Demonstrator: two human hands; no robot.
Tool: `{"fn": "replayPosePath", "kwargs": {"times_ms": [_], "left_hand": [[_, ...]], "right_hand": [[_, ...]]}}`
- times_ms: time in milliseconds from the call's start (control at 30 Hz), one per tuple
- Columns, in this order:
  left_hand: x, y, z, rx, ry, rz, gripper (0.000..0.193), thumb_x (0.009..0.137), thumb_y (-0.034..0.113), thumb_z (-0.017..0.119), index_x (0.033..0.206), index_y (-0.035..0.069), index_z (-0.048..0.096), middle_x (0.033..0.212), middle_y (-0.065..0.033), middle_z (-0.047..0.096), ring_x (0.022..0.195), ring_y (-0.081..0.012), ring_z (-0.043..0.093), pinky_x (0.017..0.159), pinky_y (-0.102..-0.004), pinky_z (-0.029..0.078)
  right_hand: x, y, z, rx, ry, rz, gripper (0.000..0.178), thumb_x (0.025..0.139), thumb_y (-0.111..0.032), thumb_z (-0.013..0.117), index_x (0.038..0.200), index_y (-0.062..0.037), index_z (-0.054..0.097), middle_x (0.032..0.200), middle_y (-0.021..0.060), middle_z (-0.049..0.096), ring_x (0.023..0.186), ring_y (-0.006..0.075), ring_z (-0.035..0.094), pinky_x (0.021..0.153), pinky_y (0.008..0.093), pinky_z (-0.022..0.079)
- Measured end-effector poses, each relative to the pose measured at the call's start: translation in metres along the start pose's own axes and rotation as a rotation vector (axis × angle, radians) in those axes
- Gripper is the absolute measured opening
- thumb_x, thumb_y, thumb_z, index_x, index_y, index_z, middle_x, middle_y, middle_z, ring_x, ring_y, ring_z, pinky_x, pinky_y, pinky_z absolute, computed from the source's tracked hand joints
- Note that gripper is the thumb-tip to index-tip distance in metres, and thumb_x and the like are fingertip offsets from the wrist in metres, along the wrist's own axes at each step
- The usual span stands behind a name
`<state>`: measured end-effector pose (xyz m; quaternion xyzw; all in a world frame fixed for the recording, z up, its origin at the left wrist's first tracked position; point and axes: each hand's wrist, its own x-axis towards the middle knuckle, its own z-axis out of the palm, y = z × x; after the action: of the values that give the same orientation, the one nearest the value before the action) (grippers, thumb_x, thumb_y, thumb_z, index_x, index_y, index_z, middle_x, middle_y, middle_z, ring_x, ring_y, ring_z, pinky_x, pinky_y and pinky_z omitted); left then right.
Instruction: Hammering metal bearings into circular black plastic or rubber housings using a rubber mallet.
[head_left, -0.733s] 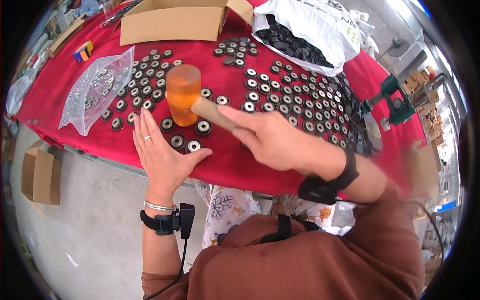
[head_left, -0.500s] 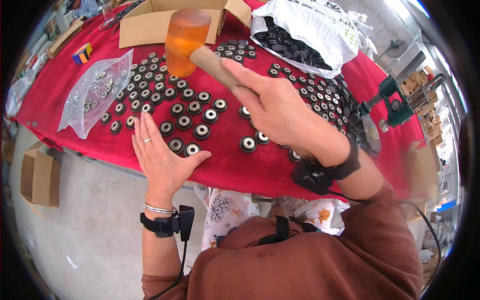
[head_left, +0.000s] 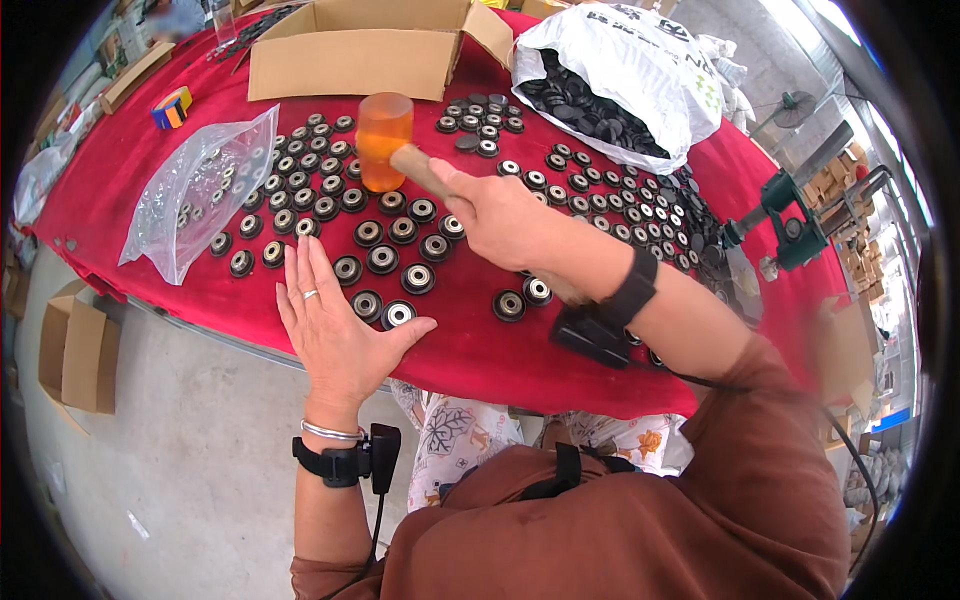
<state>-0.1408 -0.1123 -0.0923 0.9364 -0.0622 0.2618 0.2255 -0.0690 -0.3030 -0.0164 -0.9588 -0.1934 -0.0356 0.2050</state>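
My right hand [head_left: 508,222] is wrapped round the wooden handle of a mallet [head_left: 384,140] with a translucent orange head. That head is over the round black pieces with metal bearings at their centres; whether it touches one I cannot tell. Flat on the red cloth, my left hand [head_left: 345,345] lies with its fingers spread. Its fingertips reach the edge of the bearing pieces, and its thumb is beside a near bearing piece [head_left: 398,315]. More bearing pieces [head_left: 417,278] stand in loose rows between my hands. My right forearm hides some of them.
A clear plastic bag [head_left: 200,200] with small rings lies at the left. An open cardboard box [head_left: 350,65] and a white sack [head_left: 625,70] spilling black discs stand at the back. A green metal press [head_left: 790,218] is at the right edge of the red cloth [head_left: 480,365].
The mallet has come down toward the bearing pieces, held in my right hand. My left hand stays spread on the cloth, and the whole view has shifted slightly.
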Motion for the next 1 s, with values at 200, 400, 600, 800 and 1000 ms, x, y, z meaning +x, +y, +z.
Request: {"fn": "replayPosePath", "kwargs": {"times_ms": [200, 400, 600, 800, 1000], "left_hand": [[-0.003, 0.001, -0.001, 0.015, -0.026, -0.064, 0.126, 0.047, 0.048, 0.085, 0.141, -0.003, 0.019, 0.140, -0.0244, 0.032, 0.134, -0.0367, 0.026, 0.109, -0.0491, 0.020], [-0.001, 0.003, 0.000, -0.008, -0.018, -0.038, 0.127, 0.047, 0.049, 0.084, 0.141, -0.004, 0.019, 0.141, -0.0240, 0.032, 0.134, -0.0368, 0.026, 0.109, -0.0491, 0.019], [-0.004, 0.002, 0.000, 0.017, -0.012, -0.049, 0.126, 0.047, 0.051, 0.084, 0.141, -0.004, 0.019, 0.141, -0.0235, 0.032, 0.134, -0.0365, 0.026, 0.109, -0.0493, 0.020], [0.001, 0.003, -0.002, -0.005, -0.024, -0.001, 0.124, 0.049, 0.051, 0.083, 0.140, -0.005, 0.020, 0.141, -0.0238, 0.032, 0.134, -0.0374, 0.026, 0.109, -0.0495, 0.021], [0.003, -0.004, -0.012, -0.073, -0.115, 0.125, 0.126, 0.049, 0.050, 0.084, 0.139, -0.007, 0.018, 0.142, -0.0253, 0.028, 0.133, -0.0412, 0.025, 0.109, -0.0470, 0.023]], "right_hand": [[0.004, -0.023, -0.032, 0.086, -0.020, -0.049, 0.043, 0.092, -0.016, 0.047, 0.134, -0.0100, 0.043, 0.083, 0.0257, 0.062, 0.073, 0.0364, 0.063, 0.067, 0.0413, 0.050], [0.001, -0.015, -0.004, 0.015, -0.170, 0.027, 0.041, 0.092, -0.015, 0.048, 0.133, -0.0081, 0.045, 0.086, 0.0266, 0.061, 0.081, 0.0367, 0.064, 0.070, 0.0409, 0.051], [0.016, -0.033, -0.038, 0.136, 0.086, -0.076, 0.041, 0.092, -0.014, 0.047, 0.132, -0.0049, 0.044, 0.095, 0.0244, 0.062, 0.086, 0.0369, 0.063, 0.076, 0.0403, 0.050], [0.041, -0.011, -0.005, -0.071, -0.145, 0.035, 0.043, 0.092, -0.018, 0.046, 0.134, -0.0128, 0.043, 0.093, 0.0249, 0.062, 0.084, 0.0401, 0.062, 0.076, 0.0438, 0.049], [-0.008, 0.000, -0.036, 0.219, 0.158, 0.005, 0.042, 0.090, -0.017, 0.046, 0.131, -0.0071, 0.046, 0.092, 0.0212, 0.064, 0.083, 0.0370, 0.063, 0.074, 0.0424, 0.049]]}}
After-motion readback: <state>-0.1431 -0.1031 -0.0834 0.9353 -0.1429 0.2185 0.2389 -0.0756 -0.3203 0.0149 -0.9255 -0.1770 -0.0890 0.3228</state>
